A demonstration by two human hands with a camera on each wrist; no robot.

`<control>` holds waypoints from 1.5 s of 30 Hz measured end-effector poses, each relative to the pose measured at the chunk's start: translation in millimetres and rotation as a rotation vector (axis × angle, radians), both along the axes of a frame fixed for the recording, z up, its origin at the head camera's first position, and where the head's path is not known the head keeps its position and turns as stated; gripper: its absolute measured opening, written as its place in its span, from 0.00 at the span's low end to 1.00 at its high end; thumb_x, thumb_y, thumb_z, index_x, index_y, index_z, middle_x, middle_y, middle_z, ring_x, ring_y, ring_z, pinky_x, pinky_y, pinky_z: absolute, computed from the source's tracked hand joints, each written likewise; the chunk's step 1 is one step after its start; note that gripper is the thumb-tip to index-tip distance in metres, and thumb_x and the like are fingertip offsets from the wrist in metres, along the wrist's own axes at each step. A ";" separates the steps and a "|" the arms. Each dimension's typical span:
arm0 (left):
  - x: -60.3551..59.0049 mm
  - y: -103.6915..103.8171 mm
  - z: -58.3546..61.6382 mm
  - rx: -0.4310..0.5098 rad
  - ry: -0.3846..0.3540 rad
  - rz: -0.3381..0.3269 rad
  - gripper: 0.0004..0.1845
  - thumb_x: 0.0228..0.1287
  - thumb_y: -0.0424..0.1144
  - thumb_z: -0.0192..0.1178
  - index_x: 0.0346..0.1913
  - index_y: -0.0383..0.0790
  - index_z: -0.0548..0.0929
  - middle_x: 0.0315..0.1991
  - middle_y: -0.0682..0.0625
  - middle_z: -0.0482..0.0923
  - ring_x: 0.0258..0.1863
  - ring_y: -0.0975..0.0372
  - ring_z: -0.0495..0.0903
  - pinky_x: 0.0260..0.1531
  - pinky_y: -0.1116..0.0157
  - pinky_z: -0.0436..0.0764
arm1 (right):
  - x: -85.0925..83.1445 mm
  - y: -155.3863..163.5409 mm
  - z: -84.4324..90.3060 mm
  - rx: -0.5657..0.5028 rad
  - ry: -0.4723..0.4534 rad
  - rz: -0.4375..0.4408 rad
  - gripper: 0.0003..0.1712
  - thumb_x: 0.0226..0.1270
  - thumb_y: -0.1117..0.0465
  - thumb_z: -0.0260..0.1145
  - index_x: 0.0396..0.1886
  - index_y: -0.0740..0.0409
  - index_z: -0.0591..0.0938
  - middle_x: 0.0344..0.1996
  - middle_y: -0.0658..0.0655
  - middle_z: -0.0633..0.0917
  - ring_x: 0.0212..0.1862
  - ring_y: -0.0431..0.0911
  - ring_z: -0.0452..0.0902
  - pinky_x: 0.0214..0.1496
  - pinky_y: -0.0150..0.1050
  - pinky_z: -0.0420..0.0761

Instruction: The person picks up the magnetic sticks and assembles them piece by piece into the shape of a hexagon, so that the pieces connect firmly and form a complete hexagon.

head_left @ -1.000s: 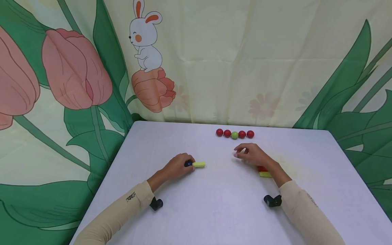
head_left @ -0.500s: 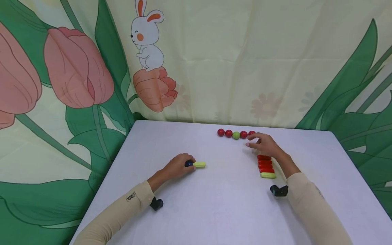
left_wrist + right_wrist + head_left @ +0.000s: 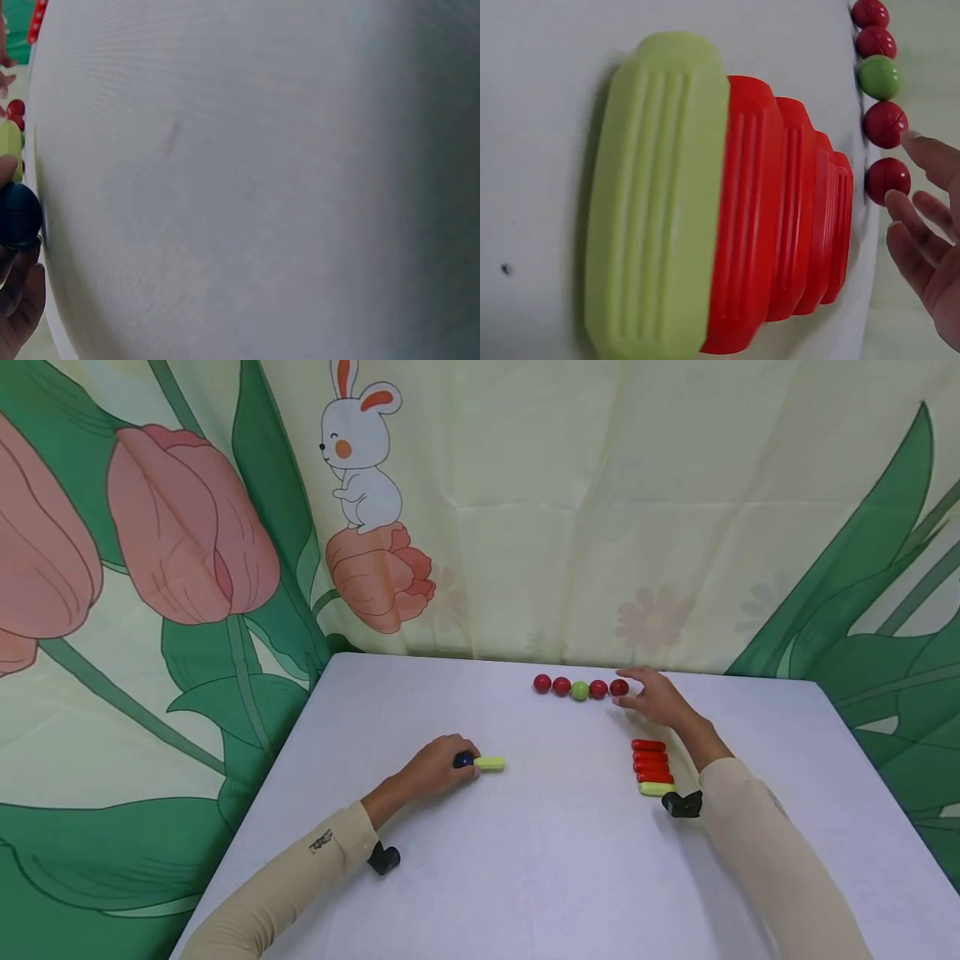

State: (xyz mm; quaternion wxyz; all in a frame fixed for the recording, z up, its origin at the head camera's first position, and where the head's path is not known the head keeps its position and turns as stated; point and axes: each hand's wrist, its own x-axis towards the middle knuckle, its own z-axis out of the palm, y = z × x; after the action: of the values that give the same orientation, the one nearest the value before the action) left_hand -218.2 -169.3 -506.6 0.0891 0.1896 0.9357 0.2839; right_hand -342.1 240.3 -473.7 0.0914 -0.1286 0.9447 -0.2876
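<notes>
My left hand grips a dark blue ball at the middle left of the table. A yellow-green ribbed stick points right from beside the ball, right at the fingertips. In the left wrist view the blue ball sits between thumb and fingers. My right hand is at the right end of a row of balls, with thumb and fingers spread about the last red ball. In the right wrist view one fingertip is right at that red ball, while another digit stays apart from it.
The row also has a green ball in its middle and more red balls. Several red sticks lie side by side nearer me, with a yellow-green stick at their front. A patterned curtain hangs behind the white table.
My right hand has moved right and away from me to the last red ball, uncovering the red sticks. The left hand has stayed in place with the blue ball.
</notes>
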 end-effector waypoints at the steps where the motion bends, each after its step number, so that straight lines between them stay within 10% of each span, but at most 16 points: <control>1: 0.1 0.2 0.2 -0.001 -0.001 0.000 0.14 0.65 0.44 0.69 0.50 0.45 0.85 0.45 0.52 0.82 0.43 0.63 0.76 0.47 0.62 0.79 | -1.8 0.3 0.0 0.010 -0.006 0.000 0.37 0.69 0.59 0.68 0.74 0.62 0.67 0.71 0.70 0.65 0.64 0.66 0.68 0.61 0.60 0.77; 18: 1.7 2.3 2.1 -0.011 0.007 0.001 0.14 0.64 0.44 0.69 0.50 0.44 0.85 0.45 0.51 0.82 0.42 0.63 0.76 0.46 0.63 0.80 | -12.8 0.1 -6.3 0.093 -0.068 -0.015 0.28 0.70 0.60 0.67 0.68 0.60 0.76 0.59 0.67 0.78 0.62 0.62 0.67 0.59 0.58 0.75; 45: 4.9 0.0 4.8 -0.006 0.005 0.006 0.15 0.64 0.45 0.69 0.50 0.43 0.86 0.44 0.51 0.80 0.41 0.62 0.76 0.45 0.62 0.80 | 30.2 -14.8 -1.5 0.125 -0.078 0.023 0.27 0.64 0.49 0.72 0.60 0.54 0.81 0.51 0.61 0.83 0.45 0.53 0.76 0.34 0.37 0.80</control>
State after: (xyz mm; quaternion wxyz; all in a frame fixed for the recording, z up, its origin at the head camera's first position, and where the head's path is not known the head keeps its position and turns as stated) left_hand -213.3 -169.3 -501.8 0.0867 0.1874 0.9373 0.2809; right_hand -311.9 225.5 -475.2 0.1394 -0.1219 0.9550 -0.2316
